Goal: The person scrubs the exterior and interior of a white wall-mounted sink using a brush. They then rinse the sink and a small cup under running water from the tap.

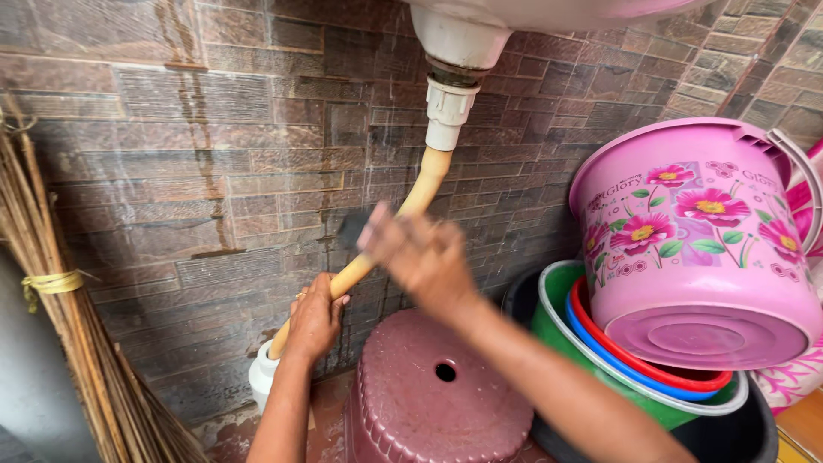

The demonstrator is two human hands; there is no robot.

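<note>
One yellow pipe (403, 219) under the sink (549, 13): left hand (315, 319) squeezes it tight; right hand (420, 257) is blurry, grip unclear. One pink bucket (699, 240) beside the pipe.

1. Two hands: left hand (315, 319), right hand (420, 257).
2. One yellowish pipe (403, 214) under the basin.
3. One white coupling (447, 111) at its top.
4. One maroon stool (441, 399).
5. One pink flowered bucket (699, 236).
6. Four nested tubs: red (651, 370), blue (639, 383), green (549, 321), black (737, 433).
7. One broom (60, 326).
</note>
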